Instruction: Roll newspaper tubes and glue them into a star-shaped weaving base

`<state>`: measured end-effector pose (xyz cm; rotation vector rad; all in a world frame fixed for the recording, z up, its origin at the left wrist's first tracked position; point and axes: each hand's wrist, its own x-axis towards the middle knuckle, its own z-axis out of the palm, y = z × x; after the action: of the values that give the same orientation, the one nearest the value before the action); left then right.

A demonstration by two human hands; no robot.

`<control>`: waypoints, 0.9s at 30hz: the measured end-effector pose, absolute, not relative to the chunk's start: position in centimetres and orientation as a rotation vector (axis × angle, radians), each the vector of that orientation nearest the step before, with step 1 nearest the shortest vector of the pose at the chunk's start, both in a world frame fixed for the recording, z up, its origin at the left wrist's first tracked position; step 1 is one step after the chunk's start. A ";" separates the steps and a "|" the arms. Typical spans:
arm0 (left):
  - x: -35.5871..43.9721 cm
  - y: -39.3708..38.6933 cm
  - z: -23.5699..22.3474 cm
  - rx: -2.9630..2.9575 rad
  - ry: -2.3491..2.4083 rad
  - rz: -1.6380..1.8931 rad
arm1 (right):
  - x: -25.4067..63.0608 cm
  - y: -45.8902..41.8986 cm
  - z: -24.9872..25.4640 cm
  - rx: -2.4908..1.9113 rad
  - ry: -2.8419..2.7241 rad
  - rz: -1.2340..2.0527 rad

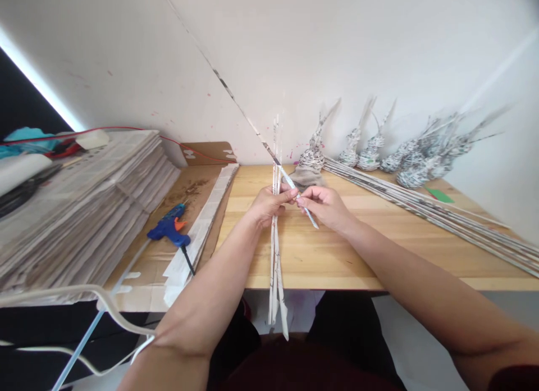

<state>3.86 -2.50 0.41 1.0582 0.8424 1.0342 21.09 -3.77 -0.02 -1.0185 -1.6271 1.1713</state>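
Note:
My left hand [272,204] is closed around a few rolled newspaper tubes [275,262], which run nearly upright in the picture and stick out past the table's front edge. A longer rolled newspaper tube [246,114] crosses them at a slant, from the upper left down to a pointed end right of the bundle. My right hand [322,204] pinches this slanted tube near its lower end, and the left thumb and fingers press on it as well. Both hands are close together above the wooden table [328,262].
A blue glue gun [169,225] lies on cardboard at the left, beside paper strips [202,228] and a tall newspaper stack [84,211]. Several woven paper figures [370,150] stand along the back wall. More paper tubes [421,205] stretch across the right side.

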 end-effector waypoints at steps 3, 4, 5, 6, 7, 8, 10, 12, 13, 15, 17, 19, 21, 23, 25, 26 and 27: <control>4.0 -2.5 0.2 1.053 0.808 1.035 | 20.9 -4.0 0.0 -1.063 -1.637 1.143; 4.1 -2.5 0.2 1.042 0.795 1.050 | 20.8 -4.1 0.0 -1.083 -1.634 1.148; 4.1 -2.5 0.2 1.030 0.783 1.065 | 20.8 -4.1 -0.1 -1.099 -1.619 1.162; 4.1 -2.4 0.2 1.014 0.767 1.078 | 20.7 -4.0 -0.2 -1.108 -1.597 1.191; 4.1 -2.4 0.2 0.993 0.737 1.092 | 20.7 -3.9 -0.4 -1.107 -1.550 1.221; 4.1 -2.3 0.2 0.958 0.719 1.120 | 20.6 -3.8 -0.6 -1.115 -1.501 1.257; 4.1 -2.1 0.5 0.898 0.690 1.170 | 20.6 -3.3 -1.1 -1.147 -1.444 1.270; 4.1 -2.3 1.1 0.869 0.650 1.189 | 20.6 -2.8 -1.5 -1.165 -1.417 1.209; 4.2 -2.6 1.5 0.853 0.637 1.209 | 20.7 -2.6 -1.7 -1.168 -1.429 1.183; 4.3 -3.7 2.5 0.818 0.613 1.248 | 20.8 -2.3 -1.9 -1.170 -1.480 1.138; 4.2 -5.5 3.6 0.814 0.564 1.251 | 21.0 -2.3 -1.8 -1.157 -1.576 1.087; 3.4 -7.8 4.5 0.848 0.515 1.216 | 20.9 -2.6 -1.3 -1.161 -1.687 0.988; 2.0 -10.2 5.1 0.880 0.491 1.226 | 20.0 -3.2 -0.5 -1.189 -1.764 0.869; 0.1 -12.4 5.4 0.881 0.523 1.220 | 17.8 -4.3 0.7 -1.182 -1.811 0.810; -2.0 -14.4 5.5 0.826 0.597 1.259 | 14.6 -5.6 2.0 -1.071 -1.891 0.862; -3.0 -15.3 5.5 0.807 0.639 1.285 | 12.7 -6.3 2.7 -1.000 -1.928 0.912; -3.9 -16.1 5.5 0.790 0.678 1.320 | 10.6 -6.9 3.2 -0.928 -1.984 1.019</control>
<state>-3.91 -16.06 5.54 0.7898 0.6781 1.3199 10.64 -6.90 3.21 -0.9284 -1.9840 1.0187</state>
